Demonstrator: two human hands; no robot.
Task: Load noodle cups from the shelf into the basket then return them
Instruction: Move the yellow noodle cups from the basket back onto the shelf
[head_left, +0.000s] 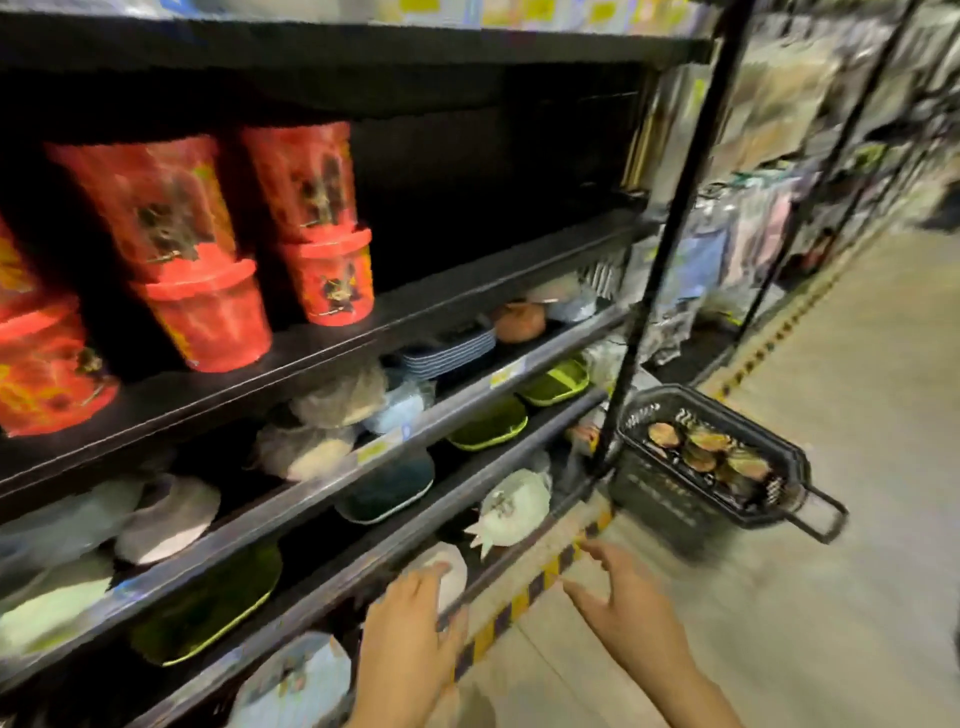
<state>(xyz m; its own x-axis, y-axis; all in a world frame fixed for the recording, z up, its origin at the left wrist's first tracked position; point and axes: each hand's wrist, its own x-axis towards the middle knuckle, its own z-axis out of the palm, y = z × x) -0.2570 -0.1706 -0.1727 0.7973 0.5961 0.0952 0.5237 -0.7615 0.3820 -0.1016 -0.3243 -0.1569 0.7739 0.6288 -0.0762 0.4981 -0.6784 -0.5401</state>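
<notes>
Noodle cups (332, 280): red tubs stacked two high, in the left and upper-left of the frame, on a dark shelf (363, 332). Upper cups look inverted on the lower ones, rim to rim; probably done to double the stock per slot while keeping each stack steady. At least three stacks show; the leftmost is cut by the frame edge. To the right of the stacks the same shelf board is bare, a gap that fits cups having been taken out.

Basket (670, 499): black plastic, on the floor at centre-right, just beside the rack's black upright post (670, 234). Several round lids face up inside it, packed close; likely noodle cups standing upright, but blur prevents confirming. Handle (821, 514) is folded out toward the aisle, which leaves the mouth unobstructed for reaching in. Parked at the rack corner, so the carry from shelf to basket is short.

Hands: both at bottom centre, well apart from cups and basket. Left hand (410, 649) has fingers extended, overlapping the edge of a low shelf; contact cannot be confirmed. Right hand (628, 608) has fingers spread and loosely bent, over the striped floor tape (519, 603). Neither grip holds anything.

Judgement: between transfers; whether loading or returning is in hand cannot be told. Heavy motion blur throughout.

Lower shelves carry bowls, plates and green trays, not part of the task.
</notes>
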